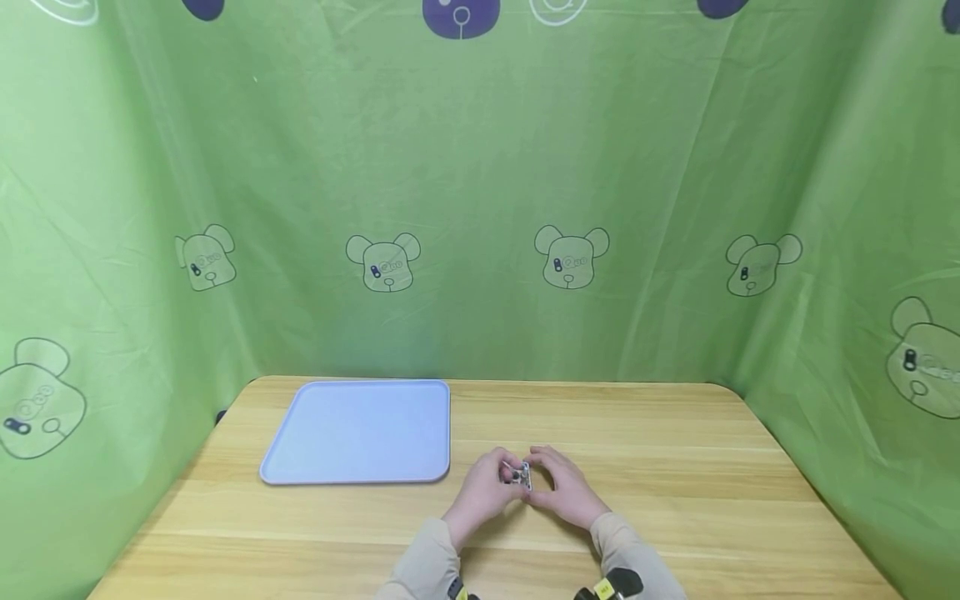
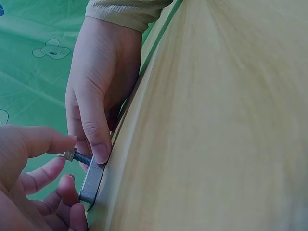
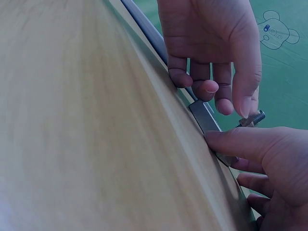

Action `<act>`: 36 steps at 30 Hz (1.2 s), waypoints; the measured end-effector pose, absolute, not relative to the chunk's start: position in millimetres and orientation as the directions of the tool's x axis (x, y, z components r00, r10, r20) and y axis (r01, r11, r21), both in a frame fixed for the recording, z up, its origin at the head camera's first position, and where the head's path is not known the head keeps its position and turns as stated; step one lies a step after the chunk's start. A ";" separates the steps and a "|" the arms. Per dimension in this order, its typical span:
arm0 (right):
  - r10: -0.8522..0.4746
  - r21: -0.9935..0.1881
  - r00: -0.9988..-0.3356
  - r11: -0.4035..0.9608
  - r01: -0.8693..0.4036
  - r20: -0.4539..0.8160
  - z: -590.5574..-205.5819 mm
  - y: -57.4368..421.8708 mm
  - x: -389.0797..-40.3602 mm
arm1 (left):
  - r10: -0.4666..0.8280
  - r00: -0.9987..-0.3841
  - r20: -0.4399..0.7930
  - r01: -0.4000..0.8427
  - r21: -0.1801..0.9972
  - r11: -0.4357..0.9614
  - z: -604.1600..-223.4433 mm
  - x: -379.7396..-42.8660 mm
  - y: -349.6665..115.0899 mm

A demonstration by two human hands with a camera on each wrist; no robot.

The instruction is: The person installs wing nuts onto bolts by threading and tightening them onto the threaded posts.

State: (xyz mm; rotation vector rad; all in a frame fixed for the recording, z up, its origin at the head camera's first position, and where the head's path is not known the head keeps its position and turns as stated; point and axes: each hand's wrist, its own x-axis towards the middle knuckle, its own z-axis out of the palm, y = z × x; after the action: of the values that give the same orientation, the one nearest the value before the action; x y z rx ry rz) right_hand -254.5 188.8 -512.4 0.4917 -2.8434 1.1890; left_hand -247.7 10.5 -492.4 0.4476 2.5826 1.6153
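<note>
Metal block (image 3: 206,118) hides partly behind the right hand (image 3: 287,168).

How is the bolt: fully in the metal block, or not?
Not fully: thread of the bolt shows outside the metal block in the left wrist view. Whether any is inside, I cannot tell.

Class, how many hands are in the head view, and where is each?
2: the left hand, pinching a bolt, and the right hand, gripping the metal block, both over the wooden table.

Tray (image 1: 356,433) on table (image 1: 675,467), left of block (image 2: 93,181), curtain (image 1: 480,150) behind
</note>
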 end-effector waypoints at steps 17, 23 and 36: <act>-0.277 -0.682 -0.948 0.664 -0.306 0.156 -514.3 188.2 -255.4 | 0.290 -0.948 0.131 0.260 0.844 0.469 -492.1 -248.4 10.4; -0.274 -0.688 -0.950 0.660 -0.301 0.152 -513.8 188.1 -254.7 | 0.280 -0.950 0.135 0.257 0.848 0.463 -492.1 -248.3 10.7; -0.274 -0.690 -0.950 0.659 -0.300 0.151 -514.5 188.7 -255.5 | 0.254 -0.961 0.108 0.207 0.889 0.408 -495.5 -248.1 11.2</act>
State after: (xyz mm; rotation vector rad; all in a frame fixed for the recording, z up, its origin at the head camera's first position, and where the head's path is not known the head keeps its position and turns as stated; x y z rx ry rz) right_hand -255.5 188.7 -514.5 0.4894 -2.8300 1.1874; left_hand -248.1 11.2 -495.5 0.4256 2.5992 1.6303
